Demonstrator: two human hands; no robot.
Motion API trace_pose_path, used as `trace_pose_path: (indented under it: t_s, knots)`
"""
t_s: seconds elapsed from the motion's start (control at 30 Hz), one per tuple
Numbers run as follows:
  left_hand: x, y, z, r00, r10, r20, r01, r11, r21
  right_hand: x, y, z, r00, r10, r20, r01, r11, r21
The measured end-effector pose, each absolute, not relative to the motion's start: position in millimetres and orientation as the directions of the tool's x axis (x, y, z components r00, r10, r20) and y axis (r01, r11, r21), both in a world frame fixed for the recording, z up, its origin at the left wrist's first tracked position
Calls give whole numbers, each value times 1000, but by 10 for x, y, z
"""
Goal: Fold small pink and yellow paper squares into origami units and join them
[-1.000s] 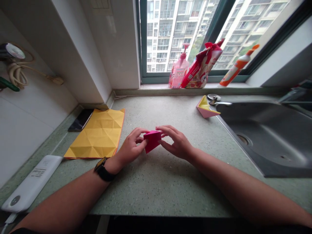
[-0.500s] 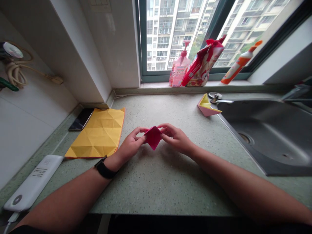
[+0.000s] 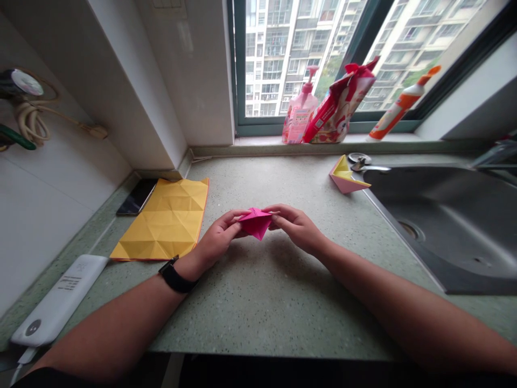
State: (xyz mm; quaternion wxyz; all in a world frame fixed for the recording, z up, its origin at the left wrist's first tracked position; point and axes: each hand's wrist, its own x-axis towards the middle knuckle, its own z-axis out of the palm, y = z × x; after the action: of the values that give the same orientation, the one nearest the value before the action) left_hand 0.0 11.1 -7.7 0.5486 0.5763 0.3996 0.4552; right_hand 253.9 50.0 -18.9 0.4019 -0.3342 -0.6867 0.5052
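A small folded pink paper (image 3: 257,222) is held between both hands just above the middle of the counter. My left hand (image 3: 220,233), with a black band on its wrist, pinches the paper's left corner between thumb and fingers. On the other side, my right hand (image 3: 297,226) grips the right corner the same way. The paper's top shows a seam, and a pointed flap hangs toward me. To the left lies a creased yellow paper sheet (image 3: 165,218) with an orange edge. Near the sink sits a folded pink-and-yellow paper boat (image 3: 348,180).
A dark phone (image 3: 135,198) lies partly beside the yellow sheet, and a white power bank (image 3: 60,299) with a cable is at left. The metal sink (image 3: 452,221) takes up the right side. A pump bottle (image 3: 299,116), a red bag (image 3: 341,105) and an orange-capped bottle (image 3: 402,110) stand on the sill.
The pink paper has turned from a diamond facing me to a flatter tilt, showing its seamed top and a lower point. Both hands keep hold; the view has shifted slightly.
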Motion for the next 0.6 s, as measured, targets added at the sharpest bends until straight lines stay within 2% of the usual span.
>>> trace_pose_path:
  t_s: [0.2, 0.37, 0.47, 0.53, 0.6]
  knots:
    - [-19, 75, -27, 268, 959, 87, -63, -72, 995, 2557, 497, -133, -466, 858, 218, 44, 269, -962]
    - [-24, 86, -43, 289, 944, 158, 111, -197, 974, 2526, 485, -133, -470, 854, 223, 64, 285, -956]
    - [-7, 69, -84, 292, 935, 202, 124, -247, 961, 2507, 470, -151, -460, 857, 232, 39, 281, -959]
    - [2, 43, -100, 280, 930, 238, 115, -279, 953, 2502, 446, -133, -474, 844, 252, 64, 319, -946]
    - [3, 14, -92, 272, 918, 288, 128, -331, 935, 2502, 408, -88, -487, 811, 325, 127, 434, -892]
